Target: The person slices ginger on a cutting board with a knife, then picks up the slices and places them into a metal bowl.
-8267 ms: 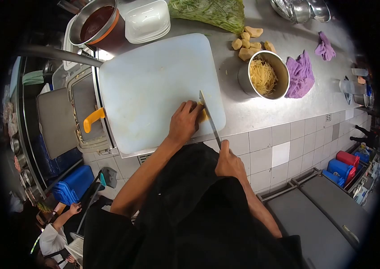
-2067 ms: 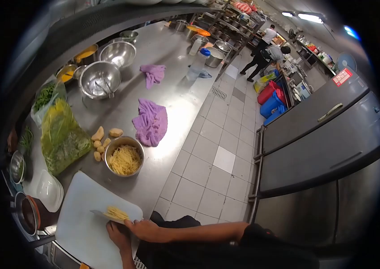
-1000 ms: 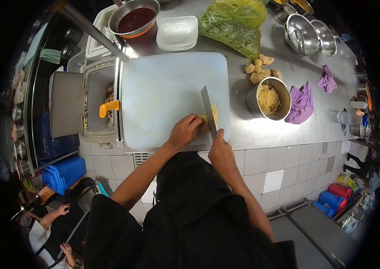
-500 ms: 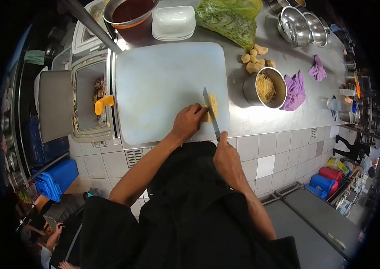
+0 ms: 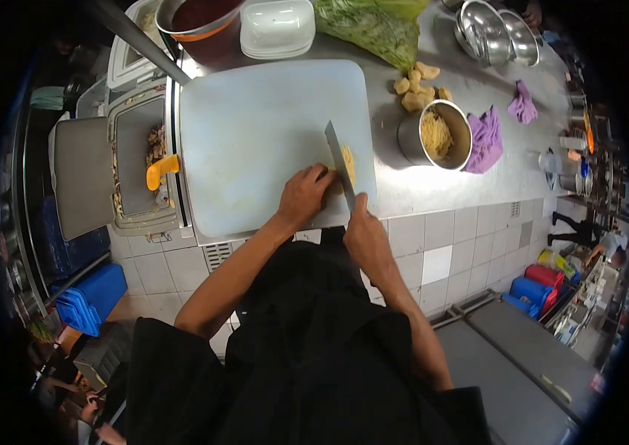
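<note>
Cutting board (image 5: 255, 133) bore a knife (image 5: 338, 156), a yellow piece (image 5: 335, 187) and cut strips (image 5: 349, 165)

A steel counter (image 5: 407, 191) ran across the view, and the pale board lay flat on its near left part. Left of the board, a grey bin (image 5: 136, 148) stood with its lid swung back and food scraps inside. A plastic bag of greens (image 5: 377, 33) lay beyond the board's far right corner. To the right stood a steel pot (image 5: 408, 137) holding yellow shreds (image 5: 435, 137). Two shiny steel bowls (image 5: 485, 33) were farther back, while a stack of white dishes (image 5: 277, 26) sat just past the board's far edge. A large purple cloth (image 5: 483, 141) lay crumpled beside the pot, and a smaller purple cloth (image 5: 522, 104) lay beyond it.

The left hand (image 5: 303, 196) was on the board near its front edge, fingers bent and gripping the yellow piece just left of the blade. The right hand (image 5: 366, 233), at the front edge, had its fingers closed around the knife's handle; the blade pointed away from the body. The yellow piece was on the board's near right part, partly hidden by the left hand and the knife. Peeled chunks (image 5: 416, 87) were clustered behind the pot. Smallest of all, the thin strips lay together along the blade's right side.
</note>
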Demonstrator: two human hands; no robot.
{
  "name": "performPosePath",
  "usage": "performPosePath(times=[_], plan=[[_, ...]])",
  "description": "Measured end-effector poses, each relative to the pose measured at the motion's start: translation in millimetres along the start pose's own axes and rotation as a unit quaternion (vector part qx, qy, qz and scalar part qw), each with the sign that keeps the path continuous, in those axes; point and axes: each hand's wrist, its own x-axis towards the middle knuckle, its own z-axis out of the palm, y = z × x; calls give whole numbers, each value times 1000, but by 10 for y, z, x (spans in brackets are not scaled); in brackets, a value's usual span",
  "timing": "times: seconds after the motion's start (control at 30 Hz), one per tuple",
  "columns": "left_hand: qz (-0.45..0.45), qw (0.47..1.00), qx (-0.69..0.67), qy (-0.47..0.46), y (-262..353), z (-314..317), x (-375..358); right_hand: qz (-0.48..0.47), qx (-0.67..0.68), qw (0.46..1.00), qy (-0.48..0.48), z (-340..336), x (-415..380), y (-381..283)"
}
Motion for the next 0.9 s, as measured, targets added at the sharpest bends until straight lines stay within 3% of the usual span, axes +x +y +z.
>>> performPosePath(times=[0.17, 0.4, 0.5, 0.57, 0.7, 0.77, 0.9], plan=[[3, 1000, -14, 16, -12, 9, 51, 58, -54, 992, -102, -472, -249, -358], [-4, 1000, 27, 6, -61, 16, 52, -9, -7, 1000, -20, 20, 112, -18], [-3, 1000, 17, -1, 9, 2, 13, -27, -11, 999, -26, -194, 165, -92], [-6, 1000, 2, 0, 30, 4, 14, 36, -33, 993, -104, -482, -27, -329], [-14, 1000, 5, 8, 25, -24, 20, 59, -53, 989, -122, -365, -264, -200], [-10, 1000, 20, 8, 24, -21, 8, -8, 6, 999, -34, -51, -205, 81], [-11, 1000, 14, 13, -7, -16, 45, -29, 11, 1000, 0, -4, 36, -17]])
